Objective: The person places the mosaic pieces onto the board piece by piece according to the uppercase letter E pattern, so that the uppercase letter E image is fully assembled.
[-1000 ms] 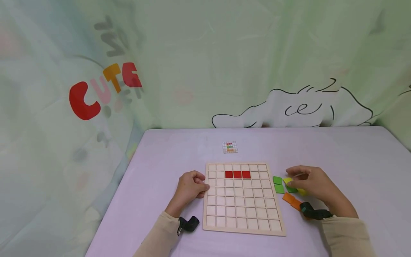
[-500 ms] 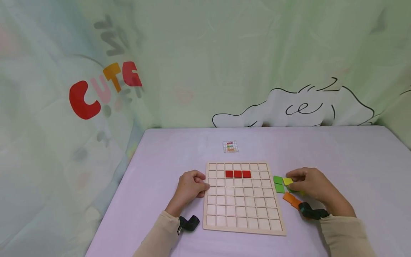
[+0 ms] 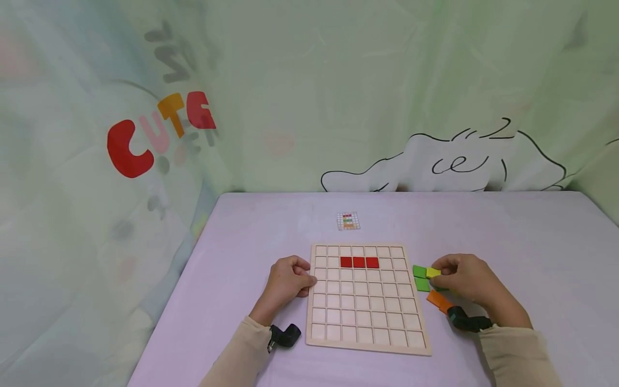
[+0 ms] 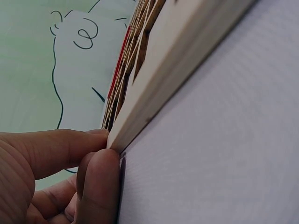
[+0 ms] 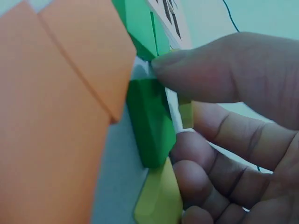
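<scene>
A wooden grid board (image 3: 362, 303) lies on the table with a row of red tiles (image 3: 359, 262) in its upper cells. At its left edge my left hand (image 3: 290, 277) pinches the rim between thumb and finger, as the left wrist view also shows. To the right of the board, my right hand (image 3: 471, 277) holds a yellow tile (image 3: 433, 273) between thumb and index finger. Under and beside that hand lie green tiles (image 3: 422, 284), orange tiles (image 3: 438, 300) and, in the right wrist view, another yellow tile (image 5: 161, 196). Part of the pile is hidden by the hand.
A small card (image 3: 348, 221) printed with a coloured grid pattern lies behind the board. The table's cover (image 3: 251, 231) is pale lilac. A printed curtain (image 3: 290, 107) hangs behind the far edge. A black wrist camera (image 3: 285, 336) sits near the board's lower left side.
My right hand has shifted slightly left and closed its fingertips on the yellow tile, which has moved a little. The left hand and the board look the same.
</scene>
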Demonstrator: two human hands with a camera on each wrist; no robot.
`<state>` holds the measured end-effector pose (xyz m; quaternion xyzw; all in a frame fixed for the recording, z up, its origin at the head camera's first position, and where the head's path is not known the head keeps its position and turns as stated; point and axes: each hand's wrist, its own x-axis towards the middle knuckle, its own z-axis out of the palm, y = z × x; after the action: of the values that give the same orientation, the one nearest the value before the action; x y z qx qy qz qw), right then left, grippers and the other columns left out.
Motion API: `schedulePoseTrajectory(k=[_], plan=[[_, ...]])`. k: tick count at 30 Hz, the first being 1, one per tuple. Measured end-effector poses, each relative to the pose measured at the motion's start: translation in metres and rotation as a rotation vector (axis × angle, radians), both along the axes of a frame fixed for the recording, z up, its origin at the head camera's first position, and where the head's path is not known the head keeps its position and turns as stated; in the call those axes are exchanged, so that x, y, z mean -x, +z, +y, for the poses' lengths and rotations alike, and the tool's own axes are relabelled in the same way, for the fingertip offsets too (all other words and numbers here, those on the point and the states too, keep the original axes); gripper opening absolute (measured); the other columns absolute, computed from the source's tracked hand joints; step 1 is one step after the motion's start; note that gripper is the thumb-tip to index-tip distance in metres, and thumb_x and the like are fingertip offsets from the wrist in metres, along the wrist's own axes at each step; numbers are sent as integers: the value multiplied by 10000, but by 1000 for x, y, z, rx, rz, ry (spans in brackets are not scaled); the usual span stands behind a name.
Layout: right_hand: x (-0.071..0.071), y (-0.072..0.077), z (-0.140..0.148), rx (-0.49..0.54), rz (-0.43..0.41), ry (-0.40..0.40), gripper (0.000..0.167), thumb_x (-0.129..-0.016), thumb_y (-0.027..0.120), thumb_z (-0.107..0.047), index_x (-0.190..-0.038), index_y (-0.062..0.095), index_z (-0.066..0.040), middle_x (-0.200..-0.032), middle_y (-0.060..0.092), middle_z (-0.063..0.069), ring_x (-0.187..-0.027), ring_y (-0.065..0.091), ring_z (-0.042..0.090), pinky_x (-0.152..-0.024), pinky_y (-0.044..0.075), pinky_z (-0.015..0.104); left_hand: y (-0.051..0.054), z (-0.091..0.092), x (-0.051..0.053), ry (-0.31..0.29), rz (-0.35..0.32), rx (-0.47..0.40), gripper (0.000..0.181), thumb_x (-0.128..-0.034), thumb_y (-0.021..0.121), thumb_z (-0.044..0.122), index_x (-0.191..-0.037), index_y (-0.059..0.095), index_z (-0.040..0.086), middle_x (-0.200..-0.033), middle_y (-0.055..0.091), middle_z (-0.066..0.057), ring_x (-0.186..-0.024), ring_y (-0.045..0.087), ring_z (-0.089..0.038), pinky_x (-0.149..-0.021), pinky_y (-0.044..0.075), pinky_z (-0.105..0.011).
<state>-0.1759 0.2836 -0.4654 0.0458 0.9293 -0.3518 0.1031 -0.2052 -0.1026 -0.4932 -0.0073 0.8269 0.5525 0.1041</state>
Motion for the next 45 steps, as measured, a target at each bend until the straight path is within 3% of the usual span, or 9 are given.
schedulePoseTrajectory(k=[8, 20, 33, 45], plan=[[-2, 4, -3, -7, 47, -1, 410, -869, 814, -211, -1167, 701, 46, -986, 670, 112, -899, 574, 260, -652, 472, 297, 0, -1, -1, 1, -5, -3, 263, -813, 843, -25, -1024, 687, -12, -771, 637, -65, -574, 641, -112, -522, 600, -256], [-4, 8, -24, 55, 109, 37, 362, -865, 814, -163, -1148, 714, 40, -950, 653, 76, -864, 575, 231, -618, 511, 250, 2, -1, 0, -4, -6, -2, 263, -813, 844, -20, -1025, 689, -4, -774, 642, -61, -570, 643, -108, -523, 599, -252], [7, 11, -79, 74, 166, 118, 300, -805, 859, -127, -1047, 735, 1, -855, 644, 37, -809, 560, 194, -644, 474, 273, 3, -2, 1, 2, -6, -7, 263, -812, 840, -25, -1025, 686, -10, -769, 642, -55, -569, 638, -106, -520, 598, -253], [16, 8, -124, 59, 153, 192, 189, -782, 817, -59, -958, 748, -51, -791, 622, 11, -770, 546, 181, -666, 466, 303, 2, 0, 0, 3, 0, -3, 244, -810, 832, -45, -1004, 688, -11, -754, 660, -51, -563, 645, -102, -514, 599, -255]])
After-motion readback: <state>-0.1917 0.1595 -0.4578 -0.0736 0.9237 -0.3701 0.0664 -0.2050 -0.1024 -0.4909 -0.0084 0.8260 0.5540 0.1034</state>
